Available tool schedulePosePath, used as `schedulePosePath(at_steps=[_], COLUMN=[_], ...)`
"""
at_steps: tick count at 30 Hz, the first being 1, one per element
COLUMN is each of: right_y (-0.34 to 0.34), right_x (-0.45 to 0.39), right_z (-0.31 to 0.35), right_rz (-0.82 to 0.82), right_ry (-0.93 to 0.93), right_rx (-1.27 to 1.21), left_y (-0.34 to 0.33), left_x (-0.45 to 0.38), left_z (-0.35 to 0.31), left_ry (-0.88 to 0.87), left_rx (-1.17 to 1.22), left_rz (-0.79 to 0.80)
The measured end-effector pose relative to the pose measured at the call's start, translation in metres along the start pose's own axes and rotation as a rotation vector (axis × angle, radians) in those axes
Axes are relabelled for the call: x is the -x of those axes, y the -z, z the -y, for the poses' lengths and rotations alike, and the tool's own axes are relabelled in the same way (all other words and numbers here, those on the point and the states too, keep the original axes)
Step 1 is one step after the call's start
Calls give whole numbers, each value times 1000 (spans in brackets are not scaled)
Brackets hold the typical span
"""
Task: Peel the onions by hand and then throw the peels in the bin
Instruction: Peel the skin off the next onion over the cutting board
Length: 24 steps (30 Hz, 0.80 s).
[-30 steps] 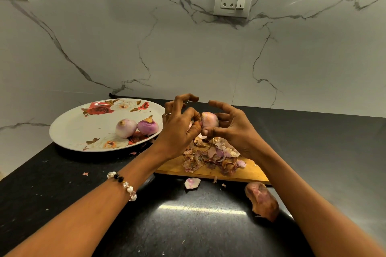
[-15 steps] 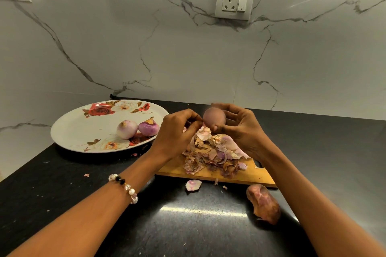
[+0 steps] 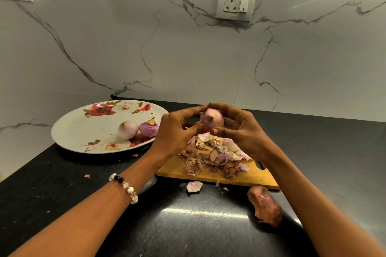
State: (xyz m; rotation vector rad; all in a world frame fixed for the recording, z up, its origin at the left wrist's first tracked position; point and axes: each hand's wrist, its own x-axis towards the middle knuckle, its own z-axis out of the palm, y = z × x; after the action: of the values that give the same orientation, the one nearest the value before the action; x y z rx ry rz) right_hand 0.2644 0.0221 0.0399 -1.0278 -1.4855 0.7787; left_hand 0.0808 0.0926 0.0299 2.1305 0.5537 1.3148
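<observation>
Wall: white marble-look panels with grey veins stand behind the table, bearing a socket plate (image 3: 236, 3) at the upper middle.
Table: a dark speckled table (image 3: 62, 190) carries everything, with small peel flakes scattered over it.
Plate: a large white plate (image 3: 83, 127) with red rose print lies at the left, near the wall.
Board: a wooden cutting board (image 3: 257, 175) lies at the centre, just right of the plate.
Peels: a heap of dry pink-brown onion peels (image 3: 213, 156) sits on the board, below the hands.
Left hand: the left hand (image 3: 177, 131) holds the onion from the left, fingers curled round it, a bead bracelet (image 3: 125, 186) on the wrist.
Right hand: the right hand (image 3: 242, 131) cups the same onion from the right, fingers arched over its top and thumb pressed at its lower side.
Loose piece: a brownish unpeeled piece (image 3: 265, 206) lies on the table, near the board's front right corner.
Held onion: the pale pink onion (image 3: 212, 120) is held above the peel heap, stem stub facing the camera.
Plate onions: two peeled onions (image 3: 136, 129) rest on the plate's right part, touching each other.
Stray peel: one pink-white peel (image 3: 194, 186) lies on the table just before the board.
</observation>
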Motion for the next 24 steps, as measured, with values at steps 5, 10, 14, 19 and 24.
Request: schedulePosePath(at_steps=[5, 10, 14, 19, 24], right_y=[1, 2, 1, 1, 3], right_x=[0, 0, -1, -1, -1], right_z=[-1, -3, -5, -4, -4], right_rz=[35, 52, 53, 60, 59], right_ry=[9, 35, 38, 42, 28], right_rx=[11, 89, 149, 169, 164], left_y=[3, 1, 2, 5, 6], left_x=[-1, 0, 1, 0, 0], left_z=[-3, -3, -3, 0, -2], left_ry=[169, 192, 159, 144, 191], left_rx=[199, 202, 124, 75, 159], left_rz=[-47, -6, -11, -44, -3])
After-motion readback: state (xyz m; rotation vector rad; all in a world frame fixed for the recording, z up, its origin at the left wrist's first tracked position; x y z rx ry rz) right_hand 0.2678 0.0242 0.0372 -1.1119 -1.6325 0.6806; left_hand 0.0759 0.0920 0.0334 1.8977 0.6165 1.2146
